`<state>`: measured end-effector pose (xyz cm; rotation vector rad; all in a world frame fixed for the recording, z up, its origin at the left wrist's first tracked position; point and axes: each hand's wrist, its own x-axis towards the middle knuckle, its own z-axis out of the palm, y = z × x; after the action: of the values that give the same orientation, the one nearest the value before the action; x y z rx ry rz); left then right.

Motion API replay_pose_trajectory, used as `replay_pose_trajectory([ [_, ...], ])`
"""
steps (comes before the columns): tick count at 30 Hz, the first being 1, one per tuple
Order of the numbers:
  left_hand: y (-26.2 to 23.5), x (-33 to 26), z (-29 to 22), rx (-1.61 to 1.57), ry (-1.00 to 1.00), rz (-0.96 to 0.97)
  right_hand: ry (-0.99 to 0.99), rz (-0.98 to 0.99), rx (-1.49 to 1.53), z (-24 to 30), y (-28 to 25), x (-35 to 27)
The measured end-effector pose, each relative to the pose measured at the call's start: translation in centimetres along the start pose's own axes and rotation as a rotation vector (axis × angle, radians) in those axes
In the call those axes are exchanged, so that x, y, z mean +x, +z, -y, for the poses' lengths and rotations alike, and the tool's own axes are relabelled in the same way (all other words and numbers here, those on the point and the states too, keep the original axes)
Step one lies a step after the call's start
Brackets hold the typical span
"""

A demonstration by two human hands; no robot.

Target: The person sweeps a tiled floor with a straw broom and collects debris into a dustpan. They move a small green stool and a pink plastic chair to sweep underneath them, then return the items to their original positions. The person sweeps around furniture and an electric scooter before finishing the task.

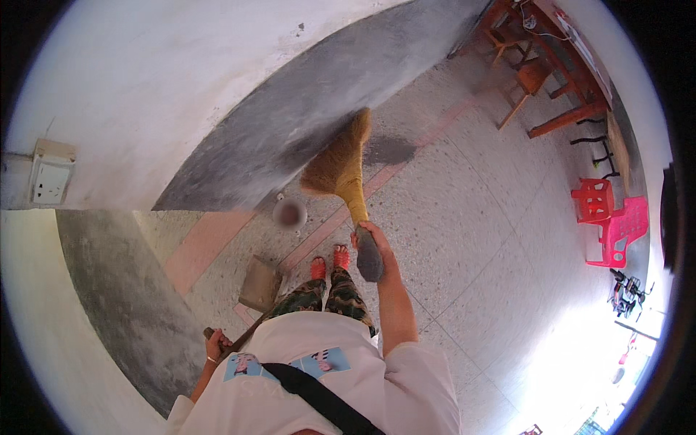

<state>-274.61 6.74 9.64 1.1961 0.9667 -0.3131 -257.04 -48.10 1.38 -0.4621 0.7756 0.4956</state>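
My right hand (pixel 374 239) is wrapped round the dark handle of a straw broom (pixel 341 167), held out in front of me. The broom's wide tan bristles point away from me, close to the foot of the grey-painted wall. At my left side, my left hand (pixel 216 344) grips the upper end of a brown stick. That stick runs down beside my leg toward a boxy brownish dustpan (pixel 259 283) near my feet; my shirt hides part of it. Between the dustpan and the broom stands a small round white container (pixel 279 216), dark reddish inside and blurred.
The wall (pixel 239 138) runs along the left, with a socket (pixel 52 177) on it. A wooden table (pixel 573 119) and wooden stools (pixel 531 76) stand at the far right. Nearer on the right are a red plastic stool (pixel 596 201) and a pink plastic seat (pixel 629 226).
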Motion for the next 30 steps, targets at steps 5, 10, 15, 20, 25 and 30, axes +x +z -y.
replay_pose_trajectory([
  [5, -0.8, -0.3, -0.3, 0.095, 0.004, 0.027, -0.146, -0.042, 0.055, -0.4, 0.7, 1.7],
  [10, -1.4, 0.3, 0.0, 0.03, -0.006, -0.001, -0.448, -0.224, -0.265, -6.0, 1.0, 8.6],
  [15, -2.6, 0.9, 1.2, -0.031, -0.014, -0.085, -0.176, -0.133, -0.032, 2.2, 3.4, 3.5],
  [20, -3.0, 1.2, 0.7, -0.018, -0.015, -0.086, -0.398, -0.184, 0.352, 1.5, -1.2, -1.2],
  [25, -1.6, 0.8, 0.3, -0.039, -0.014, -0.042, -0.443, -0.335, 0.479, -1.2, -9.3, -6.2],
  [30, -2.2, 2.3, 0.9, -0.1, -0.045, -0.005, -0.539, -0.279, 0.492, -2.3, -7.8, -8.6],
])
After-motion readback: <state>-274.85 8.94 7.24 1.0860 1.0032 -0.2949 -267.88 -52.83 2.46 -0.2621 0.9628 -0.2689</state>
